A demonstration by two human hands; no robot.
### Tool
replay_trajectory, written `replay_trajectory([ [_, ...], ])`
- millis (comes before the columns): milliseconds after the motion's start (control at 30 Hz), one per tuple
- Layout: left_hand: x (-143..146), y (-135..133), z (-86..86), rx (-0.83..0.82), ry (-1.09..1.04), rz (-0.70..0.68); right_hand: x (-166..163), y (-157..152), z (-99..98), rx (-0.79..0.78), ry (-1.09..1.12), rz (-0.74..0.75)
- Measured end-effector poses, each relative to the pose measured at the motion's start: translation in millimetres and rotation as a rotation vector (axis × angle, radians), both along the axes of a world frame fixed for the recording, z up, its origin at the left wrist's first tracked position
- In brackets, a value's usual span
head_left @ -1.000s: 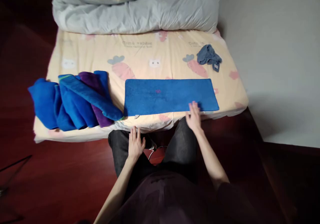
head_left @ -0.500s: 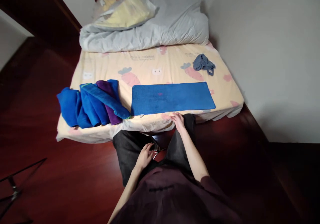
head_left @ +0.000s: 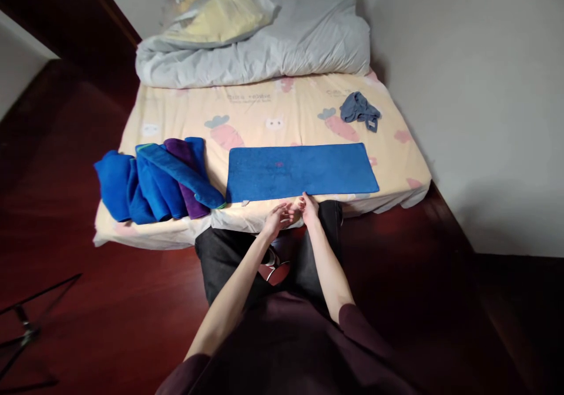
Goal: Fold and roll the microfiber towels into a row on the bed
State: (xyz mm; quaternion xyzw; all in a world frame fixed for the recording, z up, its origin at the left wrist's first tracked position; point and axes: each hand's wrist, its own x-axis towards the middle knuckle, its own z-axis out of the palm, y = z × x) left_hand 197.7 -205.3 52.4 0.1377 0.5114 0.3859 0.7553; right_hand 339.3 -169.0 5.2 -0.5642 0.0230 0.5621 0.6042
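Observation:
A blue towel point(head_left: 302, 171) lies flat as a long rectangle across the near part of the bed, with a small reddish mark on it. My right hand point(head_left: 309, 209) is at the middle of its near edge, a fingertip at the border and the other fingers loosely bent. Close beside it is my left hand point(head_left: 279, 218), palm turned inward, fingers apart and holding nothing. Left of the flat towel, several rolled or folded blue towels point(head_left: 115, 186) lie overlapping in a row. A purple towel point(head_left: 194, 198) is among them, and a narrow blue roll rests slantwise on top.
The bed point(head_left: 273, 104) has a carrot-patterned yellow sheet. A crumpled grey-blue cloth point(head_left: 360, 111) lies at the right. Behind are a folded grey quilt point(head_left: 308, 36) and a yellow item in clear wrapping point(head_left: 229, 16). A black metal stand point(head_left: 29, 327) is on the floor at left.
My left hand has risen from my lap to the bed edge, beside my right hand. My right hand has shifted slightly and turned inward. The towels lie as before.

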Motion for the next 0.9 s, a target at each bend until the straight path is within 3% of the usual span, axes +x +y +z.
replay_trajectory([
  [167,6.4,20.3,-3.9,-0.137,-0.062,0.03,-6.6,-0.2,-4.6,-0.024,-0.022,-0.009],
  [367,13.8,34.9,-17.7,-0.139,-0.089,0.19,-18.6,-3.9,-10.4,-0.017,-0.094,-0.043],
  [567,20.7,42.3,-36.6,-0.07,0.016,0.335,-22.4,-9.1,-24.4,0.036,-0.354,-0.024],
  [800,8.4,35.0,-36.2,0.016,0.179,0.226,-21.4,-17.7,-26.5,0.076,-0.769,0.041],
  [900,5.3,26.6,-33.0,0.054,0.246,0.104,-24.6,-13.7,-25.3,0.087,-0.729,0.055],
])
